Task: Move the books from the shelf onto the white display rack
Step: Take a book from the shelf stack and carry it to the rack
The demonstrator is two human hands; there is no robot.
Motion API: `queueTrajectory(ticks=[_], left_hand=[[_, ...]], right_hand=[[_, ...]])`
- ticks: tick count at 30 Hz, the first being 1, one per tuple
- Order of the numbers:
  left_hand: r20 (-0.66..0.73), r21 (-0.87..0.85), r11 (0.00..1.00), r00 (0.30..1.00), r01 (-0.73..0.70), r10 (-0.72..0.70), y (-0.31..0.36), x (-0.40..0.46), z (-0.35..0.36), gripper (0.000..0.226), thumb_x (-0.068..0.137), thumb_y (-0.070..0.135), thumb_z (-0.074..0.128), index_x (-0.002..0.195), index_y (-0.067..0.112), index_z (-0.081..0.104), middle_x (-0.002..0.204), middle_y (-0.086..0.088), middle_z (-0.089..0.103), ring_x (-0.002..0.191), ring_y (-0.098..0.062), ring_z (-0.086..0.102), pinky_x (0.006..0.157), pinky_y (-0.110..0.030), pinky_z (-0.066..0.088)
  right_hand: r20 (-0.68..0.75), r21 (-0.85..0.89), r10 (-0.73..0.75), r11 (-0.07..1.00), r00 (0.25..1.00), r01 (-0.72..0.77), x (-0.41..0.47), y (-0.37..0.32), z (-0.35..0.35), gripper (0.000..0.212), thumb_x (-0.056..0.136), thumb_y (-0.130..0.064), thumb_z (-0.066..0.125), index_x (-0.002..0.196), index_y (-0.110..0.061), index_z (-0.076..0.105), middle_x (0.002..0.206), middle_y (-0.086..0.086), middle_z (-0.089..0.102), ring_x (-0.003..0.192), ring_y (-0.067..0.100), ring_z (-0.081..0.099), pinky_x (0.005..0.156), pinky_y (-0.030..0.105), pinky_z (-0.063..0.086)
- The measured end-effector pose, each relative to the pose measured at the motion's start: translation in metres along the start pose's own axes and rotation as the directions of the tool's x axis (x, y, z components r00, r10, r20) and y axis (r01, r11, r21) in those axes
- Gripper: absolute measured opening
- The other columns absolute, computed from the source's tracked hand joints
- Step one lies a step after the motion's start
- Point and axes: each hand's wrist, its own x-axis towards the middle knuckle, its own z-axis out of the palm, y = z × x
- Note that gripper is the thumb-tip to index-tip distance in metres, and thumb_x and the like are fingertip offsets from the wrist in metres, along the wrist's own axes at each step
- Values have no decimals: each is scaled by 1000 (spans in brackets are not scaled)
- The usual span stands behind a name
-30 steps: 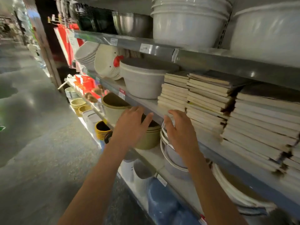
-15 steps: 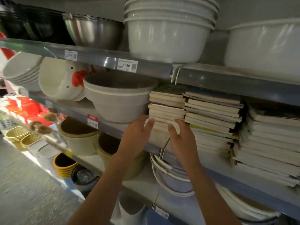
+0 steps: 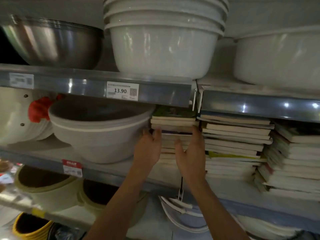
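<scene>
Three stacks of books lie flat on the middle shelf (image 3: 121, 168). The leftmost stack (image 3: 173, 122) has a green-covered book on top and sits beside a grey bowl. My left hand (image 3: 149, 149) holds this stack's left edge, thumb on the front and fingers tucked between the stack and the bowl. My right hand (image 3: 190, 153) presses its straight fingers against the stack's right side, in the gap before the middle stack (image 3: 235, 141). A dark gap shows between the upper books and the lower ones. The right stack (image 3: 294, 161) is untouched. No white display rack is in view.
A large grey bowl (image 3: 97, 134) stands tight against the left of the books. The shelf above (image 3: 86, 87) hangs low over them, carrying white basins (image 3: 162, 45) and a steel bowl (image 3: 57, 44). Pots and plates fill the lower shelf.
The view has moved in close to the shelf. Both hands have risen from below the shelf edge to either side of the leftmost book stack and now touch it.
</scene>
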Motion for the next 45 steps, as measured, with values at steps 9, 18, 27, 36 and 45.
queueTrajectory(ticks=[9,18,27,36,45], left_hand=[[67,-482,874,991,-69,115,-9,34,14,42,103,36,50,142,20,47,135,4,59,120,-12,56,100,-26,40],[32,-596,797,989,-97,144,-1,42,10,39,101,28,55,138,15,53,123,5,63,108,-7,61,85,-4,42],[-4,-559,818,987,-135,160,-7,22,8,43,103,29,50,145,24,47,132,9,59,120,-7,54,104,-26,39],[-17,-489,856,983,-169,184,-10,6,-3,37,104,26,48,140,23,49,104,34,51,87,31,48,70,9,30],[-73,-395,887,970,-241,231,-11,1,-4,35,100,34,52,132,19,56,119,9,64,108,-7,60,87,-12,43]], right_hand=[[-202,-20,92,995,975,-98,4,-26,30,86,85,-50,55,156,-18,18,156,6,33,139,20,34,114,33,32],[-326,-19,172,982,930,-188,20,-40,41,87,82,-37,71,153,-11,27,146,13,41,133,31,40,110,41,35],[-332,-50,163,981,929,-190,23,-40,38,100,71,-66,56,153,-18,26,144,13,38,129,30,39,109,42,37],[-378,-113,184,963,907,-243,29,-37,27,73,83,-42,74,137,-2,45,133,18,43,121,32,43,104,39,37],[-337,86,202,979,919,-184,15,-39,20,88,79,-63,55,147,-11,36,141,11,51,129,27,47,106,48,44]])
